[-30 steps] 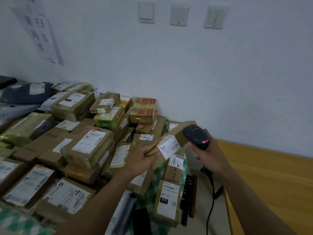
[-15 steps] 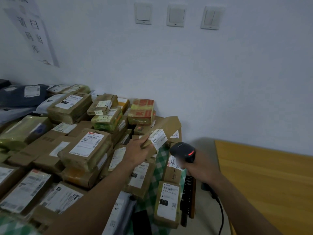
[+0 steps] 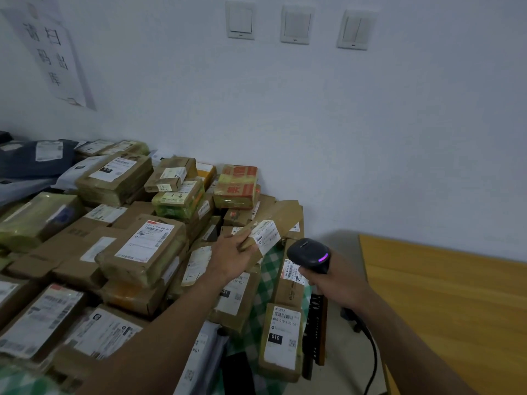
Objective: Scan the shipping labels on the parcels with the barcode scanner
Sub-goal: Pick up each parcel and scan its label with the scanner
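My left hand (image 3: 232, 256) grips the near end of a long flat brown parcel (image 3: 281, 216) with a white shipping label (image 3: 267, 233), holding it over the right edge of the pile, tilted up to the right. My right hand (image 3: 338, 276) holds a black barcode scanner (image 3: 309, 253) with a purple light lit on its head, just below and right of that label. The scanner's cable (image 3: 370, 363) hangs down toward the floor. Many labelled brown parcels (image 3: 142, 246) cover the table.
A green checked cloth (image 3: 266, 283) covers the table under the parcels. Dark and grey mailer bags (image 3: 34, 159) lie at the far left. A wooden surface (image 3: 445, 312) stands at the right. The white wall carries three switches (image 3: 295, 25) and a paper sign (image 3: 51, 49).
My left hand carried the long parcel away from me, down toward the pile. My right hand lowered the scanner below the label, and its light turned from red to purple.
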The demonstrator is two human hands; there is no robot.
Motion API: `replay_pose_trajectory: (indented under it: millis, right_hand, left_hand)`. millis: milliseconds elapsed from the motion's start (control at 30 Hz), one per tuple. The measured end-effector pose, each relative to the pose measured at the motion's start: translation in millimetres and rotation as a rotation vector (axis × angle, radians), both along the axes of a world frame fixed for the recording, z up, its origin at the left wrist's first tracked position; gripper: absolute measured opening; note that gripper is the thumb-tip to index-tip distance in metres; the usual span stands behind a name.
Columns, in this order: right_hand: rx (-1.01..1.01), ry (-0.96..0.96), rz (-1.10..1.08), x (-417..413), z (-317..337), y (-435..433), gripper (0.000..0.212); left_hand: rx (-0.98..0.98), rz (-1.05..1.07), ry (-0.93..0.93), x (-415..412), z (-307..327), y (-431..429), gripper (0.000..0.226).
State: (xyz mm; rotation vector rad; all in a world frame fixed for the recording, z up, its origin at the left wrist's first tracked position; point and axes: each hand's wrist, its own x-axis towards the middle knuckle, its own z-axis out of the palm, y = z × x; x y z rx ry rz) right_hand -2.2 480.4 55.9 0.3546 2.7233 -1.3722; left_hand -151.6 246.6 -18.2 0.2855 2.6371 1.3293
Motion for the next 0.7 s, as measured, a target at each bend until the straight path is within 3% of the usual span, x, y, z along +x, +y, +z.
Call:
replay_pose_trajectory:
  millis: [167, 333, 467, 567, 700]
  right_hand:
    - [-0.019, 0.021, -0.019, 3, 0, 7, 0.036]
    - [-0.013, 0.041, -0.124, 14, -6, 22, 0.031]
    - [-0.016, -0.005, -0.142, 24, -15, 31, 0.014]
    - [-0.045, -0.046, -0.155, 28, -22, 35, 0.019]
    - [-0.016, -0.121, -0.152, 28, -35, 39, 0.022]
  left_hand:
    - [0.095, -0.015, -0.105, 14, 18, 4, 0.060]
    - [0.219, -0.089, -0.486, 48, 25, 33, 0.032]
    - [0.098, -0.100, -0.438, 57, -6, 67, 0.046]
    - [-0.127, -0.070, -0.316, 61, -32, 86, 0.051]
    - [-0.190, -0.023, -0.230, 68, -50, 103, 0.060]
